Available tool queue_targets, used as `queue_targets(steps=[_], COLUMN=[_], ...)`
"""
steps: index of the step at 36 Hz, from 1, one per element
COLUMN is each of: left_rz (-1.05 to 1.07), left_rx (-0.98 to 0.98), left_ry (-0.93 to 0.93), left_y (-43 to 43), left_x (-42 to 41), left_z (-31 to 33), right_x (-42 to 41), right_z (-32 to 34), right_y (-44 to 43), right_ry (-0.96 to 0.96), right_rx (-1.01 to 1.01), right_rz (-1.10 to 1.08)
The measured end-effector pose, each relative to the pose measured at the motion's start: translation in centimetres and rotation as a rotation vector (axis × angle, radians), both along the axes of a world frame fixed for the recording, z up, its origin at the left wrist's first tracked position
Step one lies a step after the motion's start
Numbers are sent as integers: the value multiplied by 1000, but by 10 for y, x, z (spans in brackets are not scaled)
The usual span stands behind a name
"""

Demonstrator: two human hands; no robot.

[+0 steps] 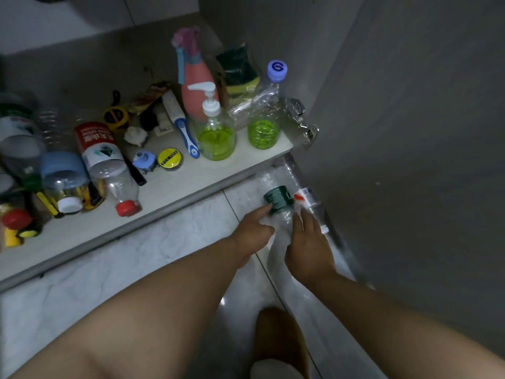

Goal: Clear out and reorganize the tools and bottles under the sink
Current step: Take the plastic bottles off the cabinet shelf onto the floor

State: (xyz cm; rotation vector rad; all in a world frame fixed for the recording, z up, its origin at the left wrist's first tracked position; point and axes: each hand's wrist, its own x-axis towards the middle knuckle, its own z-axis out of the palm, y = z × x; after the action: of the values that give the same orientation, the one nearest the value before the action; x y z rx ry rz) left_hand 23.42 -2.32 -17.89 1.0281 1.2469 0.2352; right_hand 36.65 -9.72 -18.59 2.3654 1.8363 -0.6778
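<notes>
Several clear plastic bottles lie on the tiled floor beside the open cabinet door. One has a dark green cap (278,198); behind it lies a bottle with a red and white label (305,197). My left hand (252,232) grips the green-capped bottle just below the cap, index finger stretched up to the cap. My right hand (308,247) rests on the clear bottles to the right, its fingers reaching toward the labelled one. On the cabinet floor stand a pump bottle with green liquid (216,132), a pink spray bottle (196,86) and a purple-capped bottle (265,116).
Left on the cabinet floor (175,187) lie a red and white spray can (95,144), a blue-lidded jar (64,176), a red-capped bottle (123,190), a yellow tape roll (170,158), a tape measure (116,116) and a blue brush (184,129). The grey door (410,132) stands at right.
</notes>
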Motion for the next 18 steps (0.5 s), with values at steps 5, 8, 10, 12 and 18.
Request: queue_targets(steps=[5, 8, 10, 12, 18], left_rz=[-134, -218, -201, -150, -1], left_rx=[185, 290, 354, 447, 675], left_ry=[125, 237, 297, 371, 740], left_y=[15, 30, 40, 47, 71], left_x=[-49, -91, -122, -152, -219], left_z=[41, 70, 88, 101, 115], right_x=[-10, -22, -34, -48, -90], right_z=[27, 52, 70, 87, 114], right_y=[8, 21, 32, 44, 88], right_ry=[218, 270, 270, 259, 239], right_rx=[34, -37, -96, -127, -27], right_rz=[154, 348, 439, 495, 568])
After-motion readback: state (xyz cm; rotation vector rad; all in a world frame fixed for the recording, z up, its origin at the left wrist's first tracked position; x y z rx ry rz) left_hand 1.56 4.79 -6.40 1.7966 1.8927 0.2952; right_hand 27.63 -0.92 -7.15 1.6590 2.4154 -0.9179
